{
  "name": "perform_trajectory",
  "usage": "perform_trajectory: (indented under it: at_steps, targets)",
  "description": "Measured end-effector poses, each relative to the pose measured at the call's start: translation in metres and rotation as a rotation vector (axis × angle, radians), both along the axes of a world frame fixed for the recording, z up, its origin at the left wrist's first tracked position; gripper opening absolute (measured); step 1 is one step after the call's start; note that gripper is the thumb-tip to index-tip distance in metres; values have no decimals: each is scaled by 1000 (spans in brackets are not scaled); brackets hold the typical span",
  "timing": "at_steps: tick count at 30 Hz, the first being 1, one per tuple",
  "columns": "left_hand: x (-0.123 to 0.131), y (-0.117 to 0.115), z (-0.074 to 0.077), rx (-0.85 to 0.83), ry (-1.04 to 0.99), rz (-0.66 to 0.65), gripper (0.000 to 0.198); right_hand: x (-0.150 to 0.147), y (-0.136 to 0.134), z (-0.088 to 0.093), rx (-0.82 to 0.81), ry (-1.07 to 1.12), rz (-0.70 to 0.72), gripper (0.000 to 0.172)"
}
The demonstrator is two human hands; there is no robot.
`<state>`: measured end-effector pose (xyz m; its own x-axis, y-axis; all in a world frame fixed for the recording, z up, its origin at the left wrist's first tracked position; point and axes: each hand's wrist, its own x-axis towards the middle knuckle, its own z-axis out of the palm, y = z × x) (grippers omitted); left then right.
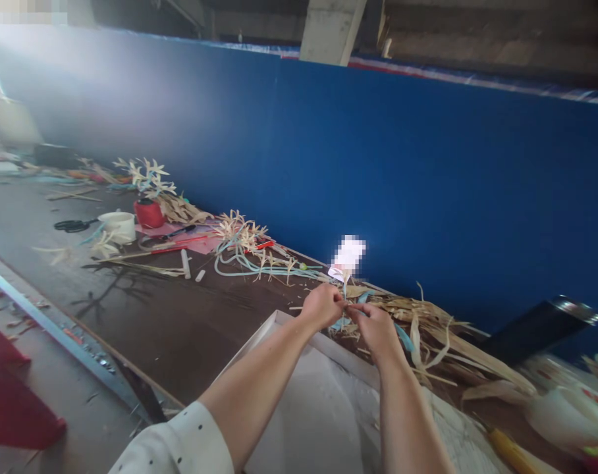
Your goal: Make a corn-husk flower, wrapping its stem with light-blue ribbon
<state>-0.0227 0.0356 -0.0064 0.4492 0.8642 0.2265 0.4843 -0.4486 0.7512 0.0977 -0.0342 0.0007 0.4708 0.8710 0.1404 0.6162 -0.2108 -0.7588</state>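
My left hand [323,306] and my right hand [375,324] meet over the far edge of a white tray, with fingertips pinched together. Between them stands a small husk flower [346,278] on a thin pale-blue stem, its lower end hidden by my fingers. Both hands appear closed on that stem. Right beside my right hand lies a heap of dry corn husks [427,309]. To the left of my hands, several finished-looking husk flowers [240,229] lie with light-blue cords [249,268].
The white tray [299,395] sits under my forearms. Farther left are a white cup [118,226], black scissors [76,225], a red thread spool [149,214] and another flower cluster [148,176]. A black cylinder [536,329] stands right, before the blue partition [427,178]. A bright, blurred-out rectangle [348,253] is behind my hands.
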Motion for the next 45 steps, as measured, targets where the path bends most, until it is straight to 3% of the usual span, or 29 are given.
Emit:
perform_trajectory:
  at_steps: [8, 16, 23, 30, 39, 45]
  targets:
    - [-2, -1, 3, -36, 36, 2, 24, -2, -4, 5, -33, 5, 57, 33]
    - [0, 3, 1, -99, 17, -37, 24, -5, -3, 8, -29, -144, 30, 32]
    - [0, 2, 0, -125, -31, 1, 22, -8, -1, 5, -26, -134, -1, 30]
    - [0, -1, 1, -190, -122, 19, 20, -5, -3, 4, 3, 19, -18, 33]
    - [2, 4, -4, -548, -569, -268, 52, -7, -6, 9, 87, 467, 6, 46]
    - [3, 4, -6, -735, -707, -387, 56, -5, -5, 7, 127, 711, 88, 41]
